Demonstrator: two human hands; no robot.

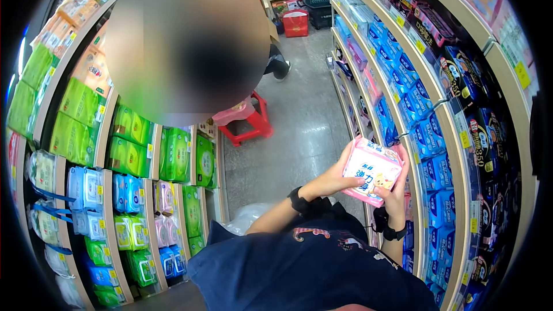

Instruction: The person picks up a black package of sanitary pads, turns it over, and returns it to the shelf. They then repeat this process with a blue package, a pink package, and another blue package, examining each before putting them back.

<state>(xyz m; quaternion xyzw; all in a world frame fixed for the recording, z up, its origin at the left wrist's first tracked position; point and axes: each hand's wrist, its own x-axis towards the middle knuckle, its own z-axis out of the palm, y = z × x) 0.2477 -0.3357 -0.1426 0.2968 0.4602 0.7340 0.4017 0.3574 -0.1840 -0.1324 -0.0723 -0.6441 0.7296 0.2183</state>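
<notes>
A pink-and-white pack of sanitary pads, with large printed characters and a small cartoon figure on its front, is held up between both my hands. My left hand is closed on its left side, the thumb lying over the front. Its right side and lower corner are gripped by my right hand, with the thumb also on the front. The fingers behind the pack are mostly hidden. Each wrist wears a black band. The pack is close beside the right-hand shelves.
Right-hand shelves carry blue packs and dark boxes. Green tissue packs and wipes fill the left shelves. A red stool stands in the aisle, near another person's shoe. Farther back are a red bag and dark baskets.
</notes>
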